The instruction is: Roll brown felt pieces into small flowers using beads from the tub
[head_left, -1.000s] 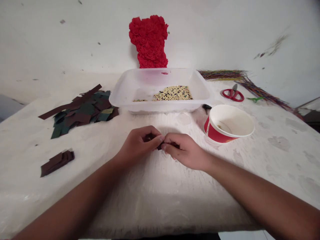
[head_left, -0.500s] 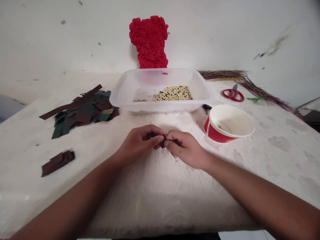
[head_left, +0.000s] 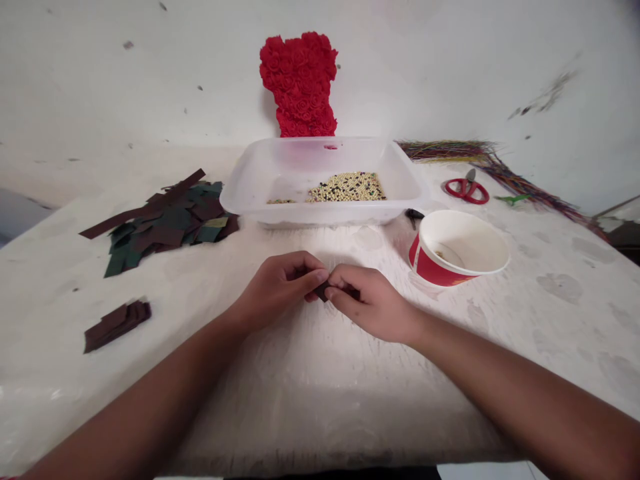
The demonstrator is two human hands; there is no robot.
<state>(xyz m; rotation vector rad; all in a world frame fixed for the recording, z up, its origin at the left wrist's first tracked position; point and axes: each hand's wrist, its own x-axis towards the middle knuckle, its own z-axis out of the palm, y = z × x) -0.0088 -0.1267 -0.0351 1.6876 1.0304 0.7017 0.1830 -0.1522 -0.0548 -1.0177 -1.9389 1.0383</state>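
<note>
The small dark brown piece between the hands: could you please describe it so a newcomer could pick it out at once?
On the white table, start at the clear plastic tub of beads. In front of it, the left hand and right hand meet, pinching the small dark brown piece between them. It alone is held; the other dark pieces lie loose on the table.

**Colours, far to near.** Far centre: crimson foam block, patterned with repeating roses. Within a clear plastic tub: cream beads speckled dark. Far right: multicoloured strands, red-handled scissors. Left: dark green and maroon cut pieces (one paler olive). Right: red-and-white paper cup. Near centre: dark maroon scrap.
</note>
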